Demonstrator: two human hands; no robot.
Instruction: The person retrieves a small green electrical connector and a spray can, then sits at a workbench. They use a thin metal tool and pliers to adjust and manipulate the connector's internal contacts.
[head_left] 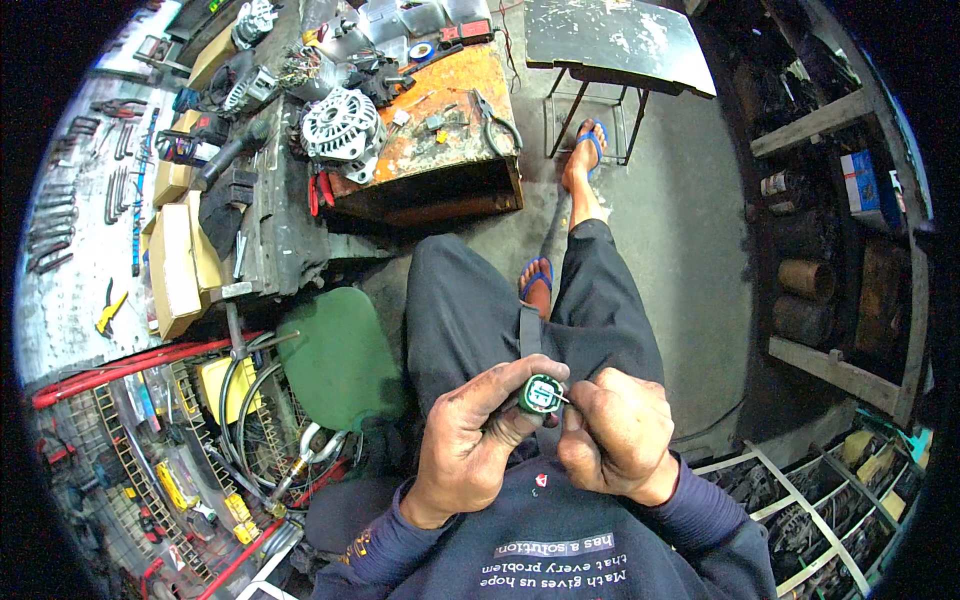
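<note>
Above my lap, my left hand [468,440] pinches a small round green electrical connector [541,394] between thumb and fingers. Its open face, with a white insert, points up at me. My right hand [622,430] is closed close beside it. From between the right fingers a thin metal pin-like tip [561,398] reaches to the connector's face; the rest of it is hidden in the grip, so its kind is unclear.
Ahead left, a worn orange bench [440,120] carries an alternator [342,130] and pliers [494,122]. A green seat [342,360] stands at my left, beside a wire tool rack [190,450]. A dark-topped table [620,45] is ahead; shelves [815,125] line the right.
</note>
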